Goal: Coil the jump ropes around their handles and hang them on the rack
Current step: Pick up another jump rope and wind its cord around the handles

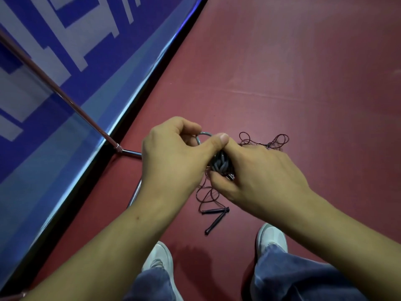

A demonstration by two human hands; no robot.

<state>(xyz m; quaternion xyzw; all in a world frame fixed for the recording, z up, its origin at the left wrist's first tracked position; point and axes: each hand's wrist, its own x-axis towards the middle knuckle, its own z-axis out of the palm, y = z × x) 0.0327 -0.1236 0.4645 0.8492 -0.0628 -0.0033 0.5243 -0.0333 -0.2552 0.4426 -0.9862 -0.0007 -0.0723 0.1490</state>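
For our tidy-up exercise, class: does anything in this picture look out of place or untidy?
Yes. A dark red jump rope lies loose and tangled on the floor ahead of the shoes, its black handles splayed apart. The grey rope gripped by the left hand and right hand is wound into a bundle.

Loose rope [213,200] lies on floor [303,83], right of rack [128,152].

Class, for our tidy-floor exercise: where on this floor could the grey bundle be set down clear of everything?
Free: the wide red floor beyond and right of the tangled red rope. Crowded: ahead of the shoes, where its black handles lie, and left by the rack's foot.
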